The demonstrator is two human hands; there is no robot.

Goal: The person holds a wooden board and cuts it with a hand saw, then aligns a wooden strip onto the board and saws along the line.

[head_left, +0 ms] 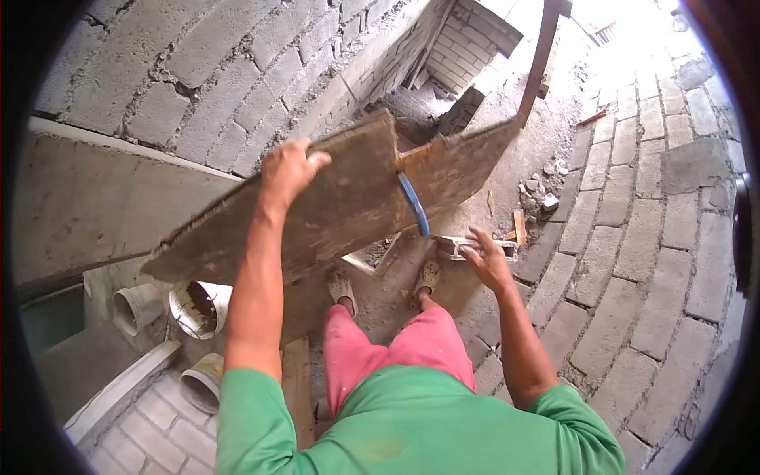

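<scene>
A wide, stained wooden board (285, 214) is tilted up in front of my legs, with another weathered panel (455, 174) reaching from it toward the upper right. My left hand (293, 170) grips the board's upper edge. Where the two meet, a blue curved item (413, 204) runs down the front; what it is I cannot make out. My right hand (484, 255) is open below and right of that item, clear of the board, over a hollow concrete block (455, 250) lying on the ground.
Block walls (182, 87) rise at the left and a curving block surface (633, 301) fills the right. Buckets (206, 384) lie at lower left beside a loose plank (297, 380). Rubble (538, 194) and wood scraps (518, 227) lie right of the panels. A long dark timber (538, 59) stands at upper right.
</scene>
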